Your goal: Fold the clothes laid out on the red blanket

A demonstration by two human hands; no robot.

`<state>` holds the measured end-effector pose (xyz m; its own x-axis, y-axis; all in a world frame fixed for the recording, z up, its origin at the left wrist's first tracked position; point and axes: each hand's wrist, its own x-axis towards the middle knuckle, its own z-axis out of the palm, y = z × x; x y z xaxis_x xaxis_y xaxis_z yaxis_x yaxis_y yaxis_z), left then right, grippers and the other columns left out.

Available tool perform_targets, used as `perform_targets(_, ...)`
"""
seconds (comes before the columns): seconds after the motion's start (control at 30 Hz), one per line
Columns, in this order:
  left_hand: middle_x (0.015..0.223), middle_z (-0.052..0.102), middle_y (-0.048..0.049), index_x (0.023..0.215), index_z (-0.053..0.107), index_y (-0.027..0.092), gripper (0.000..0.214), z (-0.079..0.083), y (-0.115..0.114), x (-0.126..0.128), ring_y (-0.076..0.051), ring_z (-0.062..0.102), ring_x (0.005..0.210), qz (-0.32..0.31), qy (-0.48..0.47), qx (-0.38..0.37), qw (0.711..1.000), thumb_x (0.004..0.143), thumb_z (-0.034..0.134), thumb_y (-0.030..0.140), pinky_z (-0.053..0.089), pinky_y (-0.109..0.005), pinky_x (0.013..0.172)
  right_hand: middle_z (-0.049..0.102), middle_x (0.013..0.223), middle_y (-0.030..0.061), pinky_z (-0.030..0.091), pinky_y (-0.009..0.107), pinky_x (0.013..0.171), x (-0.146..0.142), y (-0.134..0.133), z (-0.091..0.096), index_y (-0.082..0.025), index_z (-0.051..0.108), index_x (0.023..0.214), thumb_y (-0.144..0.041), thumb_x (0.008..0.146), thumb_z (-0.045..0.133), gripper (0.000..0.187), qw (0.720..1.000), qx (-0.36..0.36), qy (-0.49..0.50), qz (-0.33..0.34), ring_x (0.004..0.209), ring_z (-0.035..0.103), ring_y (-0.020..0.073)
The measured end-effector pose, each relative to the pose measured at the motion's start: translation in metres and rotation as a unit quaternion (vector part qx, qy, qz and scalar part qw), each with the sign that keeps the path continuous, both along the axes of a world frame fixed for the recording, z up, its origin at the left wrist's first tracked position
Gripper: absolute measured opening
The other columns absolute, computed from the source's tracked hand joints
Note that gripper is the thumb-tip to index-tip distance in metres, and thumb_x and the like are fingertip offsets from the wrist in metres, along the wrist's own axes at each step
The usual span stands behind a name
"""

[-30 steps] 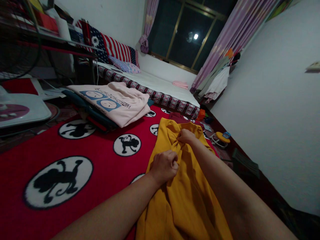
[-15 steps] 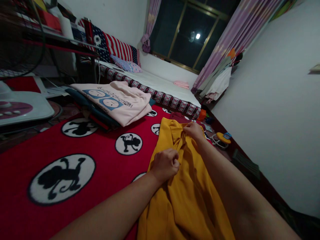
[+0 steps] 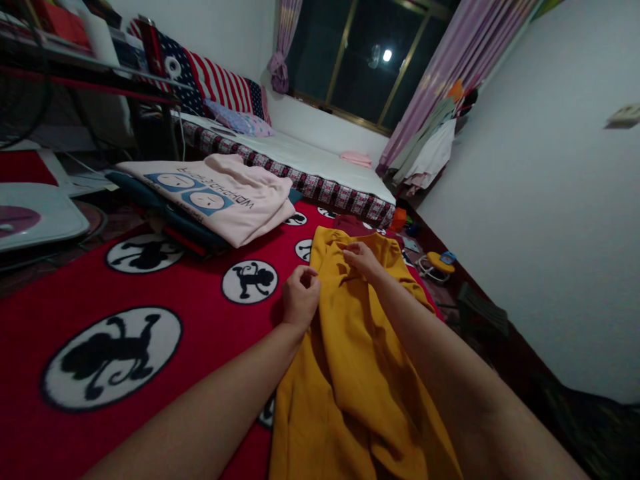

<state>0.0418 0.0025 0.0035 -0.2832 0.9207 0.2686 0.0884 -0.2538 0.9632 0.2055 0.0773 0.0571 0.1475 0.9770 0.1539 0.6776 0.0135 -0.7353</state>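
A mustard-yellow garment (image 3: 350, 347) with a gathered, waistband-like top edge lies lengthwise in front of me; whether it is trousers or a skirt I cannot tell. At its left edge, my left hand (image 3: 300, 299) is curled, thumb and fingertips against the cloth. My right hand (image 3: 364, 261) rests over the upper part, just below the top edge, with its fingers loosely stretched to the left. Small creases bunch under those fingers. Beneath the garment spreads a red blanket (image 3: 210, 360) with black monkey figures in white circles.
A stack of folded clothes, topped by a pale pink shirt (image 3: 235, 193), sits at the blanket's far left. Dark red cloth (image 3: 350, 225) lies beyond the garment. Behind is a bed (image 3: 310, 157); a cluttered desk (image 3: 100, 83) stands left, a yellow-seated stool (image 3: 439, 263) right.
My left hand has moved from the middle of the garment to its left edge. My right hand has shifted left and loosened from the top edge. The bunched centre lies flatter.
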Motion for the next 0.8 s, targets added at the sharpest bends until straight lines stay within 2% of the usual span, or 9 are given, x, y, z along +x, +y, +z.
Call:
perform_targets(0.1,0.07,0.062,0.0006,0.078,0.06,0.017,0.014,-0.003,0.004,-0.002,-0.013,0.059,0.065,0.005,0.004,-0.011,1.0,0.07,0.052,0.009,0.045,-0.021,0.064,0.065,0.107,0.0079,0.051,0.029,0.078,0.013,-0.039,0.006,-0.017,0.059,0.1,-0.032,0.074,0.062,0.03,0.998,0.033,0.045,0.037,0.089,0.063,0.016)
perform_targets(0.17,0.071,0.063,0.0001,0.078,0.06,0.017,0.015,-0.004,0.005,-0.002,-0.013,0.06,0.068,0.009,0.012,-0.011,1.0,0.071,0.052,0.008,0.046,-0.022,0.066,0.067,0.101,0.0068,0.05,0.031,0.081,0.023,-0.075,0.012,-0.017,0.062,0.095,-0.036,0.074,0.065,0.028,0.994,0.035,0.056,0.088,0.088,0.063,0.0171)
perform_targets(0.27,0.072,0.064,0.0001,0.079,0.061,0.017,0.015,-0.005,0.007,-0.002,-0.013,0.06,0.068,0.013,0.026,-0.014,0.999,0.073,0.053,0.008,0.046,-0.022,0.067,0.067,0.085,0.0054,0.05,0.031,0.073,0.036,-0.138,0.022,-0.017,0.065,0.089,-0.042,0.079,0.061,0.028,0.993,-0.035,-0.006,0.117,0.08,0.064,0.0183)
perform_targets(0.37,0.074,0.064,-0.0007,0.083,0.062,0.017,0.014,-0.008,0.008,-0.002,-0.014,0.061,0.069,0.004,0.04,-0.013,0.999,0.075,0.054,0.009,0.046,-0.022,0.067,0.067,0.094,0.0066,0.051,0.031,0.073,0.045,-0.195,0.027,-0.018,0.065,0.097,-0.028,0.08,0.059,0.021,0.983,-0.068,-0.084,0.148,0.084,0.064,0.0189)
perform_targets(0.47,0.079,0.066,-0.0025,0.088,0.063,0.016,0.013,-0.01,0.008,-0.004,-0.015,0.062,0.075,-0.016,0.057,-0.012,0.998,0.078,0.056,0.011,0.049,-0.024,0.071,0.059,0.122,0.0088,0.047,0.036,0.093,0.051,-0.235,0.023,-0.023,0.063,0.112,-0.009,0.078,0.049,0.039,0.961,-0.056,-0.146,0.226,0.109,0.059,0.0199)
perform_targets(0.57,0.086,0.066,-0.0041,0.092,0.063,0.015,0.02,-0.012,0.007,-0.008,-0.015,0.063,0.082,-0.06,0.079,-0.008,0.995,0.079,0.052,0.006,0.051,-0.026,0.078,0.038,0.147,0.0078,0.041,0.04,0.103,0.052,-0.257,0.009,-0.031,0.055,0.13,-0.003,0.077,0.045,0.061,0.941,-0.069,-0.185,0.276,0.13,0.045,0.0219)
perform_targets(0.63,0.091,0.065,-0.0048,0.092,0.064,0.015,0.026,-0.013,0.003,-0.011,-0.015,0.064,0.084,-0.088,0.093,0.001,0.992,0.076,0.049,0.0,0.052,-0.028,0.082,0.032,0.152,0.0069,0.038,0.044,0.105,0.05,-0.263,0.0,-0.033,0.056,0.13,-0.002,0.077,0.045,0.062,0.932,-0.06,-0.196,0.299,0.136,0.037,0.0238)
perform_targets(0.73,0.105,0.06,-0.0077,0.094,0.066,0.015,0.034,-0.013,-0.006,-0.018,-0.016,0.064,0.093,-0.127,0.128,0.035,0.983,0.072,0.048,-0.004,0.053,-0.03,0.086,0.041,0.147,0.0069,0.031,0.05,0.109,0.046,-0.261,-0.003,-0.031,0.067,0.116,-0.008,0.08,0.049,0.046,0.939,0.008,-0.173,0.298,0.139,0.033,0.0254)
perform_targets(0.8,0.119,0.053,-0.0099,0.103,0.067,0.016,0.041,-0.012,-0.015,-0.024,-0.021,0.058,0.11,-0.156,0.191,0.082,0.966,0.07,0.052,-0.004,0.049,-0.035,0.095,0.051,0.139,0.0072,0.033,0.05,0.109,0.042,-0.258,0.005,-0.029,0.071,0.11,-0.016,0.084,0.051,0.034,0.957,0.078,-0.104,0.258,0.134,0.041,0.0249)
